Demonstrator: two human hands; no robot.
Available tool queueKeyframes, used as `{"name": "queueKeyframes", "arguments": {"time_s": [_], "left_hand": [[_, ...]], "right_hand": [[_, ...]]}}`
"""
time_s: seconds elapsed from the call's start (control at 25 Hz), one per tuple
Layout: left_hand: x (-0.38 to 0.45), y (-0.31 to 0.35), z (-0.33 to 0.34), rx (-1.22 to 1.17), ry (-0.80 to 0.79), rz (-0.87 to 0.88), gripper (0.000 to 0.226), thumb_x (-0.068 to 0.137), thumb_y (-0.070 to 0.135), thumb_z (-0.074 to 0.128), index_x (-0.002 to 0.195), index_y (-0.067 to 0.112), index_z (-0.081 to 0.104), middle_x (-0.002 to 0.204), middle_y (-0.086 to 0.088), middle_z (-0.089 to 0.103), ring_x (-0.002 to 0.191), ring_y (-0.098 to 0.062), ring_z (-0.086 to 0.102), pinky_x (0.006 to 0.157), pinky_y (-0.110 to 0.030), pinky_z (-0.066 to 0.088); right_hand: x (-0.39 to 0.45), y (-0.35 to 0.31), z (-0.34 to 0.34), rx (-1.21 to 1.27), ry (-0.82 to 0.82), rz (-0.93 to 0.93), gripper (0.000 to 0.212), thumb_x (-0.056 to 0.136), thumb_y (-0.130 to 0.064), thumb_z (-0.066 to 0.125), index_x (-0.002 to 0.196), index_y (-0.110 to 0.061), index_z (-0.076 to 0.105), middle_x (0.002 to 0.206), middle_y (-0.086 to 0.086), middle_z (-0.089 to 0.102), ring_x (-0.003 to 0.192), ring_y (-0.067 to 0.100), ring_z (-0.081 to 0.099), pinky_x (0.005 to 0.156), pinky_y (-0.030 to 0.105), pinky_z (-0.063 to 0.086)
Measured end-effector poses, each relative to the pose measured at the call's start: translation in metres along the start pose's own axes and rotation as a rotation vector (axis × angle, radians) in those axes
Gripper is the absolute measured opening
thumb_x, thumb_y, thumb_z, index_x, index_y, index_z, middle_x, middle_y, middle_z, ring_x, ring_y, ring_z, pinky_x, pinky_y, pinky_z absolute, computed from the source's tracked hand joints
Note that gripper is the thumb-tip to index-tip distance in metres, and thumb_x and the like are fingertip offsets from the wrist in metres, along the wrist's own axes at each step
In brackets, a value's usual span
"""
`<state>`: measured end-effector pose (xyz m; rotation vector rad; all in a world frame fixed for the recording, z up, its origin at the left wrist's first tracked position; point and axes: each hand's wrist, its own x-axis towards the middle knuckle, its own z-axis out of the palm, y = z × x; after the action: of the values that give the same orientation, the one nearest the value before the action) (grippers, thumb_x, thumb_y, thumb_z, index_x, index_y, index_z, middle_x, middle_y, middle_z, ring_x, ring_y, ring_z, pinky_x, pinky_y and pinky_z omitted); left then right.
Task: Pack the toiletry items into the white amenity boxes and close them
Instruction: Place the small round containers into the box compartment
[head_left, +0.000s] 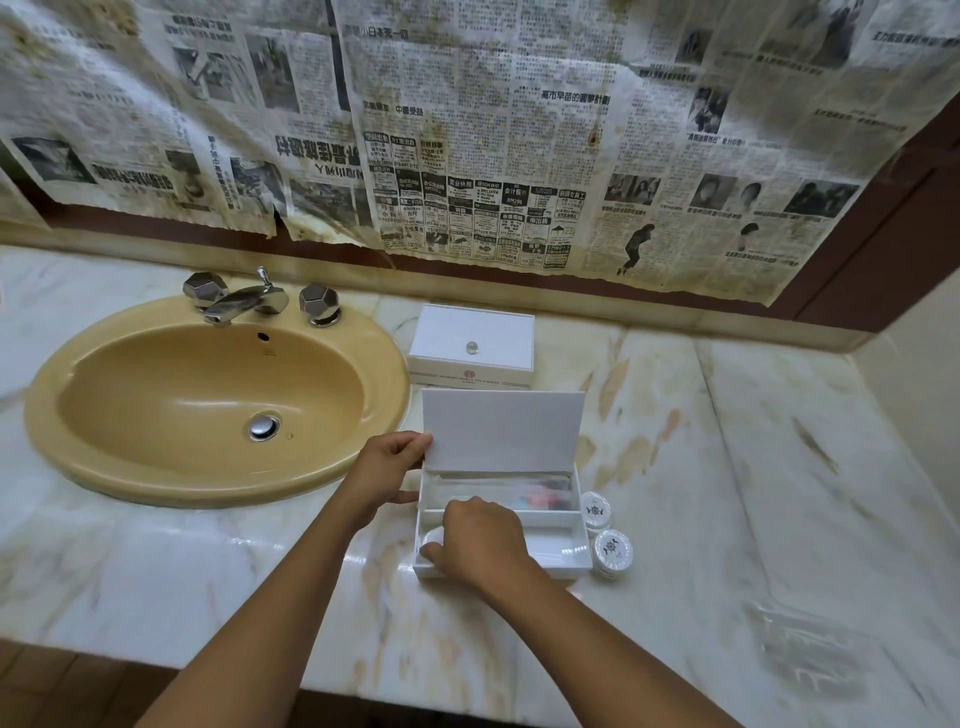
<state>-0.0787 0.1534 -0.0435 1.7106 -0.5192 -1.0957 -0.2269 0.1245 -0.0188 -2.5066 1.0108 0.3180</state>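
An open white amenity box (558, 556) stands on the marble counter near its front edge. My left hand (387, 467) holds the raised lid (501, 428) by its left edge, thumb against the box's side. My right hand (480, 540) reaches into the front left compartment and holds a small round white item (432, 536), mostly hidden by my fingers. Clear wrapped toiletries (524, 491) lie in the back compartment. Two round white packets (612, 551) with dark prints sit on the counter just right of the box. A second white box (472, 343), closed, with a small knob, stands behind.
A tan oval sink (208, 400) with a chrome faucet (244, 300) lies to the left. Newspaper covers the wall (467, 130) behind the counter. A clear plastic wrapper (800, 649) lies at the front right of the marble counter (753, 441).
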Motion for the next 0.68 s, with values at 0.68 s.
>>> {"name": "queueKeyframes", "arguments": {"time_s": [0.68], "left_hand": [[-0.0014, 0.0015, 0.0013, 0.014, 0.012, 0.004, 0.026, 0.099, 0.031, 0.056, 0.096, 0.011, 0.072, 0.101, -0.004, 0.073, 0.094, -0.007, 0.068, 0.053, -0.024, 0.054]], "right_hand": [[0.0053, 0.0026, 0.0034, 0.113, 0.018, 0.040, 0.029, 0.089, -0.034, 0.052, 0.101, -0.009, 0.061, 0.108, 0.012, 0.063, 0.101, 0.032, 0.058, 0.073, 0.031, 0.037]]}}
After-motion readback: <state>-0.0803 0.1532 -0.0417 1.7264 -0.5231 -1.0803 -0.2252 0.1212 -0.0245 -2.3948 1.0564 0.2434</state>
